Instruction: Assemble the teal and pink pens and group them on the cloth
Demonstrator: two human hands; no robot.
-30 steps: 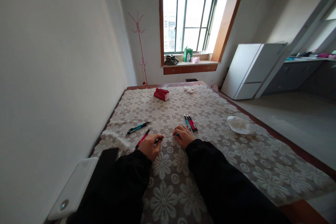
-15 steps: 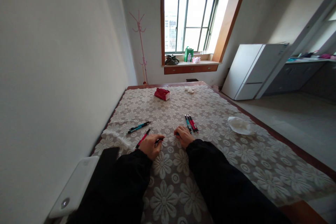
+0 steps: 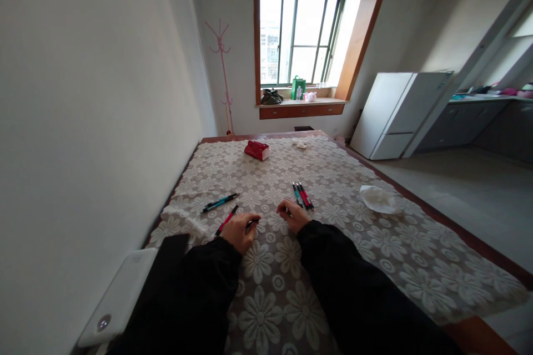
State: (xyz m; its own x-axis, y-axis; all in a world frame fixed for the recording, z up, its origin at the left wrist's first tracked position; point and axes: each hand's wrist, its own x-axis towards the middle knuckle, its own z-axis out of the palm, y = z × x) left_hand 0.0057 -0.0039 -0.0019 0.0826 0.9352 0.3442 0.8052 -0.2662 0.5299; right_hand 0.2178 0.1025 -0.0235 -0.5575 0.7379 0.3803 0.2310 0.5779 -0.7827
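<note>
My left hand (image 3: pixel 238 230) rests on the lace tablecloth (image 3: pixel 350 244), fingers curled around a dark pen part (image 3: pixel 251 223). My right hand (image 3: pixel 293 215) lies a little to the right, fingers closed on a small pen piece that is mostly hidden. A red pen (image 3: pixel 226 220) lies just left of my left hand. Two blue-and-black pens (image 3: pixel 220 202) lie farther left. A bundle of three red and blue pens (image 3: pixel 303 196) lies just beyond my right hand.
A crumpled white tissue (image 3: pixel 380 199) lies to the right. A red tissue pack (image 3: pixel 256 150) and a small white scrap (image 3: pixel 299 143) sit at the far end. A white device (image 3: pixel 120 297) rests near the left wall. A white fridge (image 3: pixel 397 113) stands beyond the table.
My right hand has shifted slightly right and up, toward the bundle of pens. My left hand has barely moved.
</note>
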